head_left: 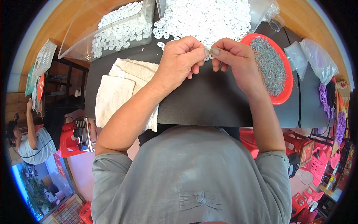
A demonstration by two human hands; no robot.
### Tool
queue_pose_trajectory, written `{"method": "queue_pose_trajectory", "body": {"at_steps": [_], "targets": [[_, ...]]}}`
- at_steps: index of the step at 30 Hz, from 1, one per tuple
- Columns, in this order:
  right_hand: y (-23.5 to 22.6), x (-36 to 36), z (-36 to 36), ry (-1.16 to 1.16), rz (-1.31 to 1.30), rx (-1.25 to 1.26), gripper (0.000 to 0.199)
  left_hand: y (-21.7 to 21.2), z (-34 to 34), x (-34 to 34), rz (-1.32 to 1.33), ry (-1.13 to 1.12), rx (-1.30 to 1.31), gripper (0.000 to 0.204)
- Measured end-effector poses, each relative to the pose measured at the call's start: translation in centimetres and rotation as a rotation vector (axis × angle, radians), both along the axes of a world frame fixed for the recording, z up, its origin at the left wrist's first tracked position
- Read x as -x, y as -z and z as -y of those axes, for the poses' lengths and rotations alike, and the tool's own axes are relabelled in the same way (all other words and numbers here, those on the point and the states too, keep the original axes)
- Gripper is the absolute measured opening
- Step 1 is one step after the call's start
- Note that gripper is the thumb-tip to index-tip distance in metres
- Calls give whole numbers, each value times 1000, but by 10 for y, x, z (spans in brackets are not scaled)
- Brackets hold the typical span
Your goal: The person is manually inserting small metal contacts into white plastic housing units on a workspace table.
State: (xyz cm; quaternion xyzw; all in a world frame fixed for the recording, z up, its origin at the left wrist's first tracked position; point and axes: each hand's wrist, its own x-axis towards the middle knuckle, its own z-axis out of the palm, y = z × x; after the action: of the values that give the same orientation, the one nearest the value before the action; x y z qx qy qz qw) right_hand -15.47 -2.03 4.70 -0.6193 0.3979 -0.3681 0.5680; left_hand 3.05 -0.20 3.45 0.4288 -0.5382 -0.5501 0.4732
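Note:
My left hand (182, 56) and my right hand (238, 59) meet over the table, each closed in a pinch with thumb against forefinger. Between the fingertips shows a small white plastic piece (211, 56), mostly covered by the right thumb. What the left fingertips pinch is too small and hidden to make out. Just beyond the hands lies a large heap of white plastic pieces (209, 18), oval with holes. To the right of my right hand stands a red basin (286, 87) full of thin grey metal pins or screws (269, 61).
A clear bin (108, 37) of similar white pieces stands far left. Folded cream towels (115, 93) lie beside my left forearm on the black table (209, 108). Clear plastic bags (317, 59) lie far right. Another person (35, 143) is at the left, near a red stool (69, 140).

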Motion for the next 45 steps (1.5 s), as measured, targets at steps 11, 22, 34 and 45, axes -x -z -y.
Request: {"method": "queue_pose_trajectory", "body": {"at_steps": [11,22,34,45], "targets": [[-3,8,4,-9,-8,6,17,-2,1,0,-222,59,-49,13],[0,3,1,-2,67,-34,19,-4,-2,0,-154,-31,24,17],[-6,12,4,-105,112,-122,20,-3,-3,3,-223,82,112,28],[-8,13,3,-145,135,-118,20,-5,-7,2,-69,71,208,32]]}}
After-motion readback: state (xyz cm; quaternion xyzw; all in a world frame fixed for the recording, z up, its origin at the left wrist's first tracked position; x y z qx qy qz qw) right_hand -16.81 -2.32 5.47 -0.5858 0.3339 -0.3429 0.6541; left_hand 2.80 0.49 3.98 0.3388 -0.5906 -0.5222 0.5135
